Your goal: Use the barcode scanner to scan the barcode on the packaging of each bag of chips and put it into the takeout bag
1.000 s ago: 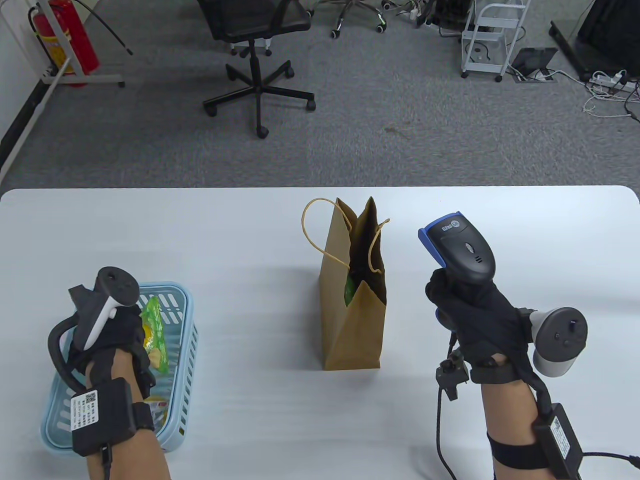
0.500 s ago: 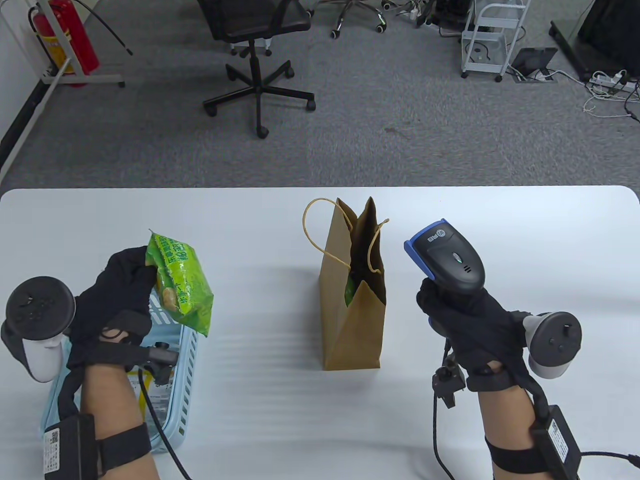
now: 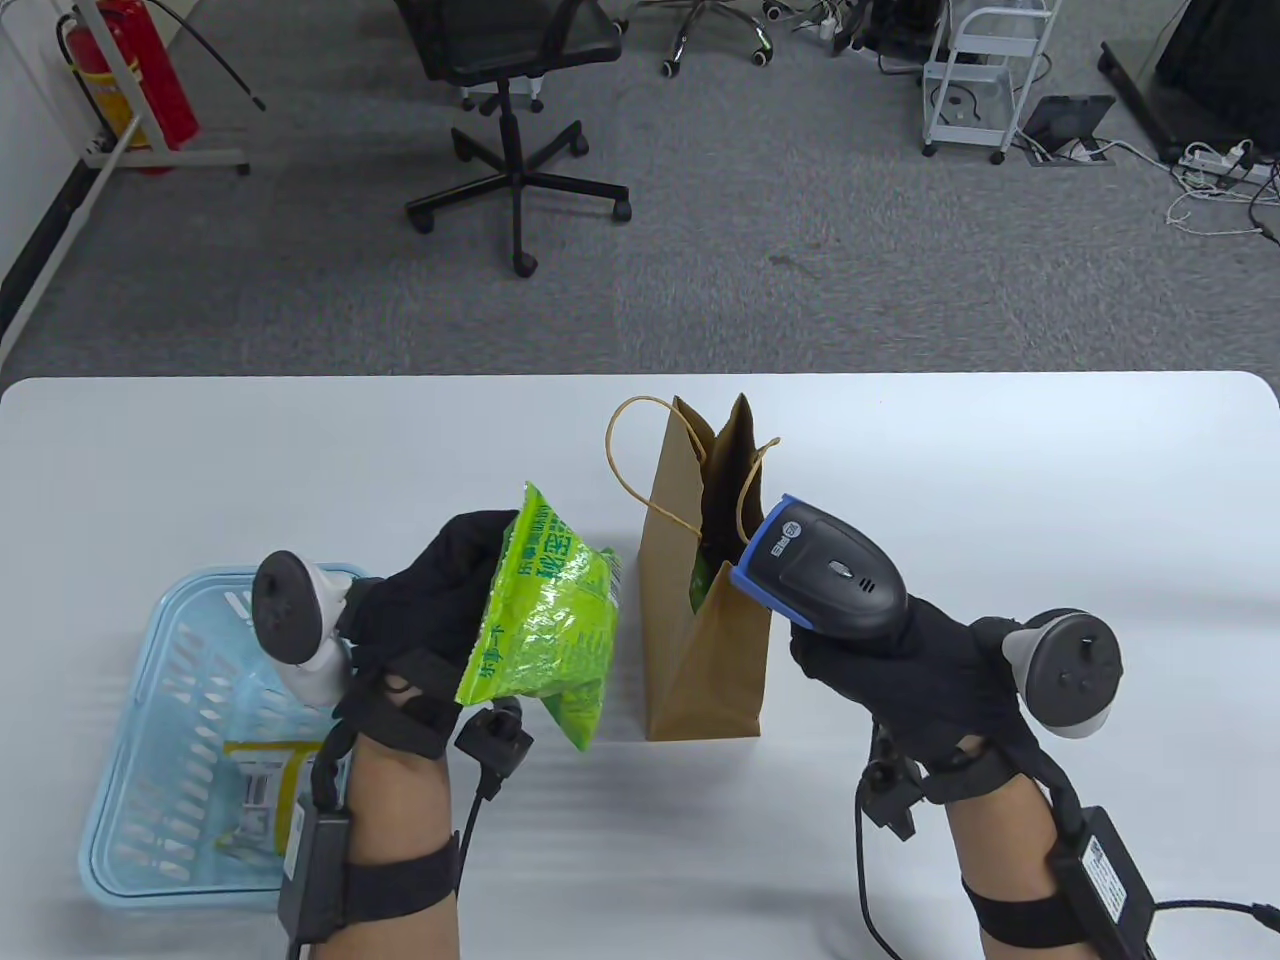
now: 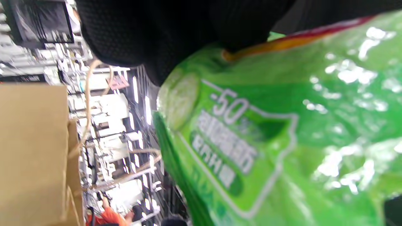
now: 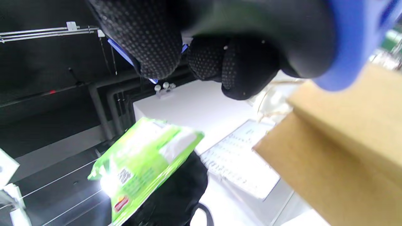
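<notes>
My left hand [image 3: 440, 600] grips a green bag of chips [image 3: 548, 625] by its edge and holds it in the air just left of the brown takeout bag [image 3: 705, 650]. The same green bag of chips [image 4: 282, 131] fills the left wrist view, and the green bag of chips [image 5: 141, 163] shows its barcode side in the right wrist view. My right hand [image 3: 900, 660] grips a black and blue barcode scanner [image 3: 825, 580] whose blue nose points left, over the takeout bag's right edge. Another green bag [image 3: 700, 580] shows inside the takeout bag.
A light blue basket [image 3: 170, 650] stands at the front left with a yellow packet [image 3: 265, 790] in it. Past the table's far edge are an office chair [image 3: 510, 90], a red fire extinguisher [image 3: 125, 60] and a white cart [image 3: 985, 70].
My left hand has lifted the green bag out of the basket and carried it right, up to the takeout bag. My right hand has swung the scanner left and down toward it.
</notes>
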`<action>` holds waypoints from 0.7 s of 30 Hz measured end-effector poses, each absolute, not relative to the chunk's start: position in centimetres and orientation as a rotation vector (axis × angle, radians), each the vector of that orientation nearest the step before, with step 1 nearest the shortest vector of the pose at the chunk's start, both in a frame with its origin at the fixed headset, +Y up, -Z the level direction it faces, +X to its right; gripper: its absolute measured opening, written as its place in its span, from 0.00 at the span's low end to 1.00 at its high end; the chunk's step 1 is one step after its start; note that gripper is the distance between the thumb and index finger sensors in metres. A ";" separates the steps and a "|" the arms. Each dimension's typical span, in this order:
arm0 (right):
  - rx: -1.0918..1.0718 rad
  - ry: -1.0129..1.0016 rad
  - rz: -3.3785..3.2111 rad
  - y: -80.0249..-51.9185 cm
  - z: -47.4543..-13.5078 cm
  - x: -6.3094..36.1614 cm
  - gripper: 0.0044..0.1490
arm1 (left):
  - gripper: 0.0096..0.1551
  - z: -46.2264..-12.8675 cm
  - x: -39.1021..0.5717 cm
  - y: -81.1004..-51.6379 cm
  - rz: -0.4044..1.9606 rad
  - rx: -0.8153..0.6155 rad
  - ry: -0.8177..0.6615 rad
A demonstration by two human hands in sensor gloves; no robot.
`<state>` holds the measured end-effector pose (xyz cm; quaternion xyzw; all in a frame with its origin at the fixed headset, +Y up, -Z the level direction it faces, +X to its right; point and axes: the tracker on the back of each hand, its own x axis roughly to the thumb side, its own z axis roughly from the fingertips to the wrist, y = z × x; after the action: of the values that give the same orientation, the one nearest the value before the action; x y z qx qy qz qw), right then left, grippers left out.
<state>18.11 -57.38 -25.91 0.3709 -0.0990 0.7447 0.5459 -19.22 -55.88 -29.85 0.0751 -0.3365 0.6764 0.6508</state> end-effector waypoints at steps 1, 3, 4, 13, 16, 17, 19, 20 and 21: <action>0.902 -0.206 1.758 -57.5 -26.0 17.9 0.39 | 0.22 -30.0 -18.8 -56.2 1.545 0.172 -0.776; 0.949 -0.161 1.759 -57.6 -26.2 17.5 0.39 | 0.22 -30.5 -17.9 -56.9 1.556 0.147 -0.811; 0.958 -0.152 1.759 -57.7 -26.2 17.3 0.39 | 0.22 -30.6 -17.7 -57.1 1.562 0.140 -0.821; 1.005 -0.037 1.741 -58.6 -27.2 16.4 0.39 | 0.22 -32.5 -17.0 -59.8 1.669 0.048 -0.866; 0.984 -0.053 1.756 -59.0 -27.5 16.2 0.38 | 0.22 -32.8 -17.0 -60.3 1.698 0.003 -0.859; 0.968 -0.065 1.760 -59.2 -27.6 16.2 0.38 | 0.22 -33.0 -17.1 -60.5 1.681 0.001 -0.842; 0.964 -0.050 1.760 -59.4 -27.7 16.2 0.37 | 0.22 -33.3 -17.1 -60.8 1.680 -0.005 -0.830; 0.954 -0.046 1.765 -59.5 -27.8 16.2 0.38 | 0.22 -33.4 -17.1 -61.0 1.692 -0.014 -0.832; 0.954 -0.043 1.768 -59.6 -27.8 16.2 0.38 | 0.22 -33.4 -17.0 -61.0 1.699 -0.019 -0.837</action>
<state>16.17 -59.56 -27.84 0.4008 -0.0182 0.7426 0.5362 -17.04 -61.01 -33.39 -0.0080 -0.3586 0.7280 0.5843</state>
